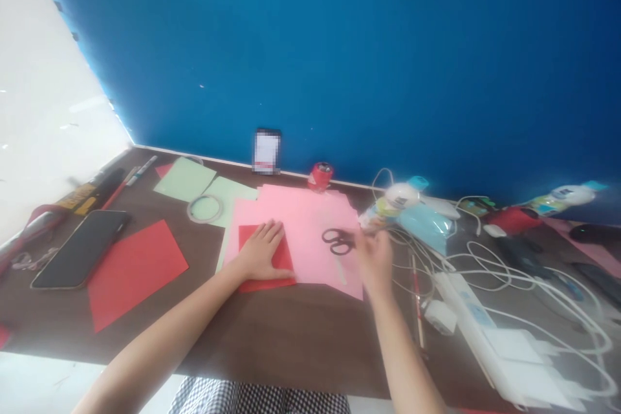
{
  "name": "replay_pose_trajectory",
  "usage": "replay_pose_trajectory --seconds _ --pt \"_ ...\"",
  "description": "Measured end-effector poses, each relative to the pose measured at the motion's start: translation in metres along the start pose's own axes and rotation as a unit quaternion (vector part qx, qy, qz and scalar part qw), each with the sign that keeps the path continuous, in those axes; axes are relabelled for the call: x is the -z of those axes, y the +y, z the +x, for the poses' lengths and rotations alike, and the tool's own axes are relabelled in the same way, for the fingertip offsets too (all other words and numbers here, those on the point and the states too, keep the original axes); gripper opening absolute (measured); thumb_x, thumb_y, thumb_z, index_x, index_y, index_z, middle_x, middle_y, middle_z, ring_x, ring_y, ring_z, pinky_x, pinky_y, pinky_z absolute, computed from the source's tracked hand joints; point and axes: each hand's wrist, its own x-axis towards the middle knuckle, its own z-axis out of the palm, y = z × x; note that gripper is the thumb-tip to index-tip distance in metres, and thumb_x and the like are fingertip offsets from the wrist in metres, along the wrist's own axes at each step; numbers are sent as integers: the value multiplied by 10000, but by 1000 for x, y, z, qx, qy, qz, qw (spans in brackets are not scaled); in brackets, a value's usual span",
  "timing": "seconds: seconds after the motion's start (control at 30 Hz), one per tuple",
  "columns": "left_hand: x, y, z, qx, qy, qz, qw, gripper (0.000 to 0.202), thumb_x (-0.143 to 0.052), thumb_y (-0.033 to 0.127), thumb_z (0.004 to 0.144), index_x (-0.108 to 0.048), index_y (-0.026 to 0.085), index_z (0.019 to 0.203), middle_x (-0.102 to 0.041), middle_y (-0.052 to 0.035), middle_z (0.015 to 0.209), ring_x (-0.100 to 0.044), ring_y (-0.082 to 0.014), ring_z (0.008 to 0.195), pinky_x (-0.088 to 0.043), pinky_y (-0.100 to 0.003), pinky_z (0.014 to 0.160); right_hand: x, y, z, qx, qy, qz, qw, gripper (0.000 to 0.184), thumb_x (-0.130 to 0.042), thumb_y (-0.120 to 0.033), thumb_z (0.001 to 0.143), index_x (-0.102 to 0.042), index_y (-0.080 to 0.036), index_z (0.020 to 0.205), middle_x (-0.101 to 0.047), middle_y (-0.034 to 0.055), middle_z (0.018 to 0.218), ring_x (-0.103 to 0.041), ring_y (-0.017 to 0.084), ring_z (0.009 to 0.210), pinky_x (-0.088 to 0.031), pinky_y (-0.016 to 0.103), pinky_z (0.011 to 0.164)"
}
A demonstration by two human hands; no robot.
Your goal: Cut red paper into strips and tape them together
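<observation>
My left hand [262, 252] lies flat, fingers spread, on a red sheet of paper [250, 283]. That sheet rests on a stack of pink paper [310, 207]. My right hand [376, 262], a little blurred, has its fingers curled at the blade end of black-handled scissors [338, 241]. The finger loops point left over the pink paper, and my fingers hide the blades. Just below the loops is a narrow pale strip [340, 270]. Another red sheet [138, 275] is left of my left forearm.
A phone [80, 249], green paper [185, 179] and a tape roll [204, 208] lie on the left. A red can-like container [321, 176] stands behind the pink paper. White cables, a power strip [466, 304], a bottle [400, 197] and a pencil [417, 297] crowd the right.
</observation>
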Motion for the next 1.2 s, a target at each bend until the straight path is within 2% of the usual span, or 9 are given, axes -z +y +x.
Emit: replay_pose_trajectory --seconds 0.03,0.07,0.17,0.23,0.4,0.6,0.77,0.97,1.2 --pt "1 0 1 1 1 2 1000 984 -357 755 665 -208 104 1388 -164 -112 1466 -75 -291 1349 -92 -413 1096 -9 2 -8 60 -18 -14 998 295 -451 -346 847 -516 -158 1065 -678 101 944 -644 211 880 -526 360 746" --pt "1 0 1 3 4 3 1000 966 -355 751 671 -220 115 1385 -179 -105 1463 -89 -286 1349 -93 -414 1096 -17 4 -16 129 -79 -45 987 260 -431 -308 862 -533 -174 1060 -665 100 1003 -623 208 946 -509 378 813" --pt "2 1 1 8 14 5 1000 962 -375 736 675 -193 122 1393 -193 -101 1460 -102 -277 1348 -96 -416 1097 -35 15 -37 316 -266 -116 903 277 -410 -208 869 -529 -201 1119 -621 90 1116 -569 203 1057 -467 403 916" --pt "2 2 1 8 15 5 1000 965 -389 715 684 -143 124 1405 -186 -96 1462 -91 -273 1350 -102 -413 1098 -41 22 -45 380 -304 -139 862 335 -419 -178 855 -479 -170 1185 -600 118 1139 -548 218 1085 -475 409 915" --pt "-1 1 1 22 16 5 1000 1043 -418 714 660 -42 98 1412 -88 -120 1476 -60 -278 1352 -111 -402 1096 -48 32 -53 355 -276 -213 867 406 -385 -128 842 -410 -106 1246 -529 178 1211 -478 259 1160 -449 459 945" --pt "1 1 3 27 -9 7 1000 1055 -434 702 652 -49 76 1408 -71 -140 1473 -79 -285 1349 -110 -395 1097 -54 37 -53 390 -284 -253 838 384 -402 -184 864 -436 -95 1236 -515 181 1230 -428 273 1205 -413 473 983" --pt "5 3 3 27 -14 6 1000 1004 -401 680 689 -59 66 1405 -74 -144 1473 -72 -272 1351 -105 -388 1099 -61 35 -50 399 -279 -284 826 377 -360 -114 862 -459 -107 1225 -530 180 1219 -428 279 1205 -399 499 977" --pt "1 3 2 31 6 5 999 1012 -417 665 682 -93 15 1386 -41 -181 1467 17 -284 1349 -124 -400 1092 -72 25 -36 359 -293 -277 842 365 -368 -97 828 -507 -105 1165 -533 197 1204 -441 304 1185 -370 534 972" --pt "0 1 3 25 4 12 1000 1027 -422 666 673 -92 -4 1378 -48 -199 1462 -7 -289 1348 -114 -391 1092 -97 23 -9 337 -277 -269 858 327 -353 -75 813 -563 -136 1056 -570 166 1150 -471 273 1144 -366 508 958"
